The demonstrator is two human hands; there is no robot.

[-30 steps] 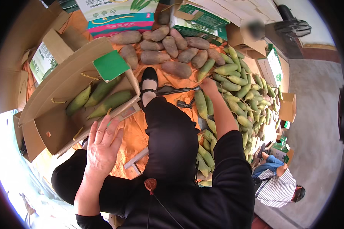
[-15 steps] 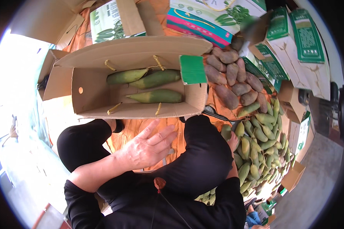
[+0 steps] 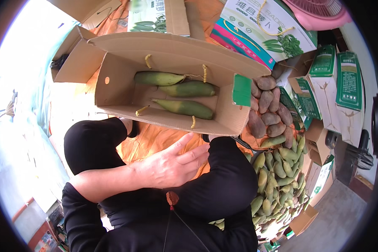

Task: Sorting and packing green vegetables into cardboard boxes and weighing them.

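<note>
A long open cardboard box (image 3: 126, 94) stands in front of me, with yellow rope handles through its sides. Three green radishes lie on its bottom: one at the back left (image 3: 157, 78), one behind the middle (image 3: 189, 89) and one nearer me (image 3: 185, 108). Over my lap, just short of the box's near wall, my left hand (image 3: 174, 165) hangs empty, fingers stretched and apart. My right sleeve (image 3: 244, 224) runs down beside my bent knee; the right hand itself is hidden. To the right of that knee lies a big heap of green radishes (image 3: 277, 185).
Reddish-brown oblong roots (image 3: 273, 119) lie between the box and green-and-white cartons (image 3: 323, 63). Behind are a printed white carton (image 3: 264, 29) and a pink fan (image 3: 321, 12). Orange sheeting (image 3: 149, 145) covers the floor under the box.
The view has shifted, so the box sits further right in the picture. My right hand, seen at the radish heap before, is now out of sight. My left hand stays open near the box.
</note>
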